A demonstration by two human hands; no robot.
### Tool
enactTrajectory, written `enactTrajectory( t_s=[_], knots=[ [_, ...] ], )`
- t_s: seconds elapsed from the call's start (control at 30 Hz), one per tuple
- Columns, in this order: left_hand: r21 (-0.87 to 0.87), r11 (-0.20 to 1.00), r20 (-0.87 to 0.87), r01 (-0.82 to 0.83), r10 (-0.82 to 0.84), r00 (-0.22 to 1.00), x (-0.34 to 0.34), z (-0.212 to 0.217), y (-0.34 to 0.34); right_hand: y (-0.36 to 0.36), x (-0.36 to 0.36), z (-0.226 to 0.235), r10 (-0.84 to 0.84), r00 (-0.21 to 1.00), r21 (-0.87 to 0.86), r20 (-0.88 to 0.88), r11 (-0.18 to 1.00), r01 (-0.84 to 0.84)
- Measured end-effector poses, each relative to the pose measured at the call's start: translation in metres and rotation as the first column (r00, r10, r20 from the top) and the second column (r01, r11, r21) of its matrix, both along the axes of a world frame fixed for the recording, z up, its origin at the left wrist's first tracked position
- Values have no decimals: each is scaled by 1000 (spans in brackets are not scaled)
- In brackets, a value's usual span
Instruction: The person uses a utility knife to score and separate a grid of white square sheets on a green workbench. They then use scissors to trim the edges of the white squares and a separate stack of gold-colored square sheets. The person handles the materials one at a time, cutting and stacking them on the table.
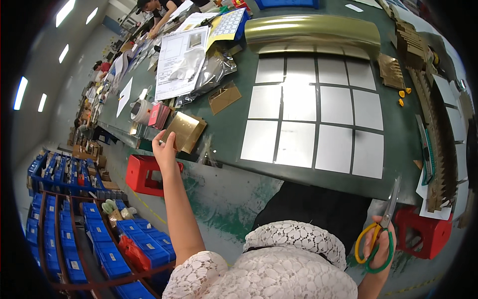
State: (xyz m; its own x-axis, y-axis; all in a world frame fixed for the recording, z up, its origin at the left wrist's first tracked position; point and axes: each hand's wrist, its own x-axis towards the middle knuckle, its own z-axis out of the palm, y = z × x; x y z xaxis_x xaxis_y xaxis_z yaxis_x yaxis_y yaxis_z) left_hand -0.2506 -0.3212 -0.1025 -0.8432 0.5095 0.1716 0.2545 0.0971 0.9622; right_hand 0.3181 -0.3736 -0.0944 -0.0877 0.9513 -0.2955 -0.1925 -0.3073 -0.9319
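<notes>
My left hand [165,150] reaches to the table's near edge, thumb and fingers closed on the corner of a square gold sheet [180,128]. Under that sheet lie more gold sheets [196,136], slightly fanned out. In my right hand [382,252], low beside my body, are scissors [391,205] with one yellow and one green handle loop, blades pointing up and away. Pale, shiny rectangles [297,143] are laid in rows on the green table [224,134] before me. At their far end rests a wide roll of gold film [311,32].
A white cup [141,111] and a pink stack of cards [159,116] stand near the gold sheets. Papers [174,74] and plastic bags lie farther back. Toothed brown strips [440,149] and a green-handled cutter [426,154] line the right. Red stools [142,174] stand below; other people sit beyond.
</notes>
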Motion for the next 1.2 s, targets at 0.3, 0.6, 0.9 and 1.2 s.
enactTrajectory(
  t_s=[0.3, 0.6, 0.9, 1.2],
  knots=[
    [-551, 834, -672, 32, -466, 576, 1, 4, 19, -6, -4, -1, -31, 1000, -3, 1, 1000, 31],
    [-667, 679, -398, 308, -674, 623, -39, -4, 33, 0, -13, 10, 5, 1000, -25, 5, 1000, -5],
    [-684, 639, -359, 351, -714, 601, -39, 3, 39, 8, -3, 26, 52, 999, -96, -18, 994, -53],
    [-585, 704, -576, 402, -710, 404, 129, 54, 74, 11, 26, 34, -155, 945, 42, 287, 988, 150]
  ],
)
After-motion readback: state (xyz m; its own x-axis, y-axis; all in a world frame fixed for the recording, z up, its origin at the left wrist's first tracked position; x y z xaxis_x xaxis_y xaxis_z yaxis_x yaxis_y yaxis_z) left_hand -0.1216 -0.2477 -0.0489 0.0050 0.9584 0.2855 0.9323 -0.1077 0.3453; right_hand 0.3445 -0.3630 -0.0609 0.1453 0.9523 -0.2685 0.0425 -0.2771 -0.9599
